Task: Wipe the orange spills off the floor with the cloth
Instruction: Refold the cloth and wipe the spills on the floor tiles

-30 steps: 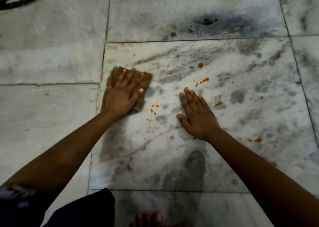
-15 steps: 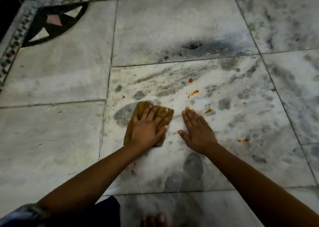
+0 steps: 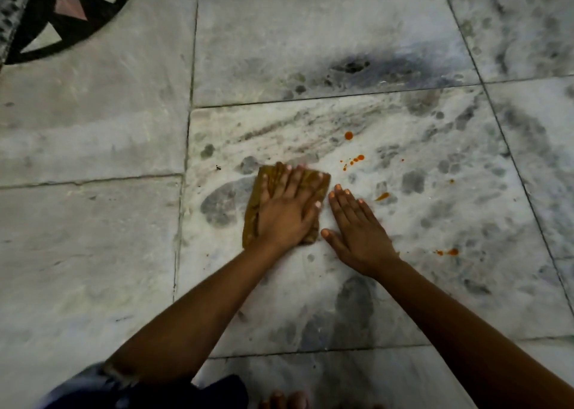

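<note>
Head view: a folded mustard-brown cloth lay pinned flat under the left hand at the centre of the frame.

The left hand's fingers were straight and spread, pressing the cloth to the grey-veined white marble floor rather than curling round it; the right hand rested palm-down, fingers straight, just right of the cloth and holding nothing. Orange spills remained on the floor: a round drop and a spatter to the upper right of the cloth, a streak just right of the right hand's fingertips, and a smear at the right. The cloth looked soft, light and limp, likely to bunch or slip on polished stone, so a broad flat palm over its middle seemed the best grip.
</note>
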